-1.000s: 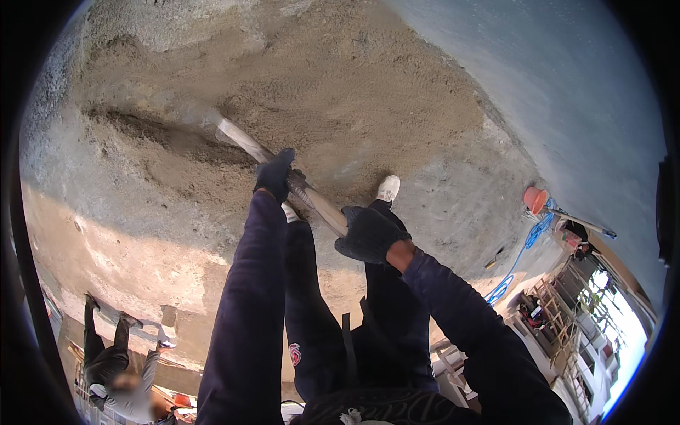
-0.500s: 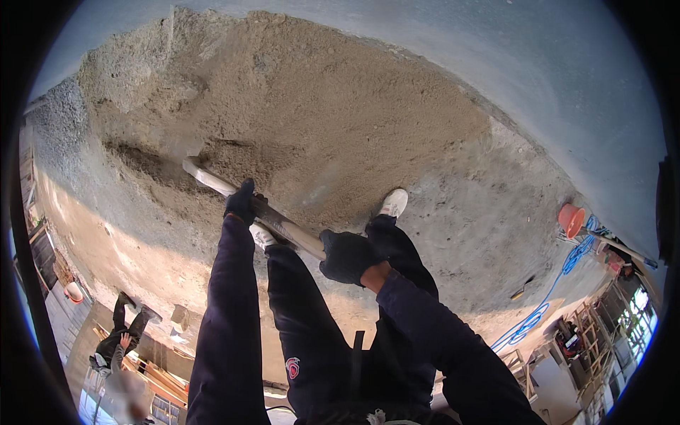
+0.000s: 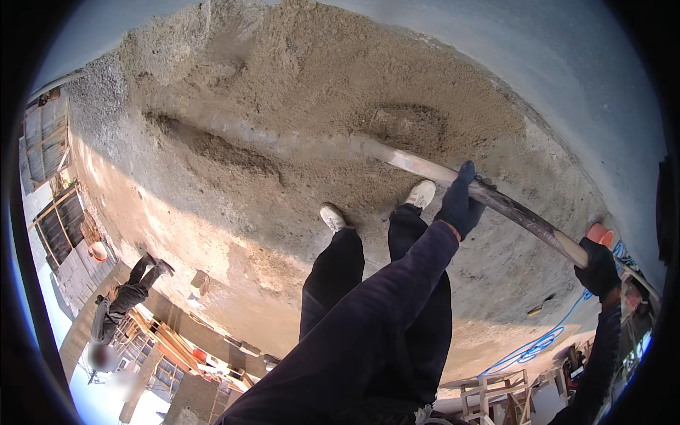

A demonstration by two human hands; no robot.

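Observation:
Both my hands wear black gloves and grip the wooden handle of a long-handled tool (image 3: 425,168), which slants across in front of me from the grey-brown mix down to the right. My left hand (image 3: 459,207) wraps round the middle of the handle, just right of my shoes. At the near right end of the handle, my right hand (image 3: 601,270) is closed. The tool's far end reaches into the wet, sandy mix (image 3: 312,78), beside a dark, clumped patch. I cannot make out the shape of its head.
A smooth grey wall (image 3: 567,78) curves round the far and right side. At right lie an orange bucket (image 3: 600,234), a blue hose (image 3: 533,347) and a small tool (image 3: 540,307). Another person (image 3: 124,301) is at far left, near timber (image 3: 173,347). Wooden frames (image 3: 496,397) stand lower right.
Both hands and the tool have moved well to the right, the tool's far end sweeping through the mix. A smeared track shows behind it. My feet stand closer together.

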